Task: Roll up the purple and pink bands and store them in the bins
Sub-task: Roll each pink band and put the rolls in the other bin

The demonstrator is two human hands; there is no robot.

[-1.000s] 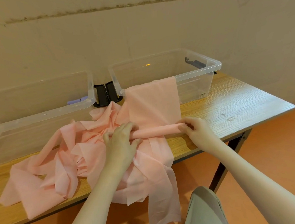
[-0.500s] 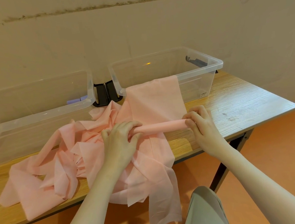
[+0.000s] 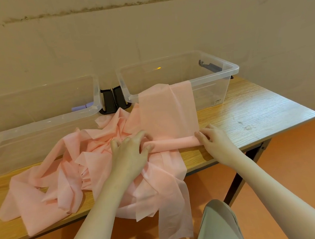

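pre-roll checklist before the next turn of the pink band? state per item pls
1. Left hand on left end of the rolled section: ok.
2. Right hand on its right end: ok.
3. Roll straight across its width: ok.
4. Pink band ahead lies flat, draped over right bin rim: ok.
5. Loose band bunched at left and hanging off the table edge: not ok.
6. Roll tightness: cannot tell.

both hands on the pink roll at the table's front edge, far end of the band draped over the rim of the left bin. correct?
Not quite: the head view shows the pink band draped over the right bin, not the left. Left hand and right hand do grip the roll.
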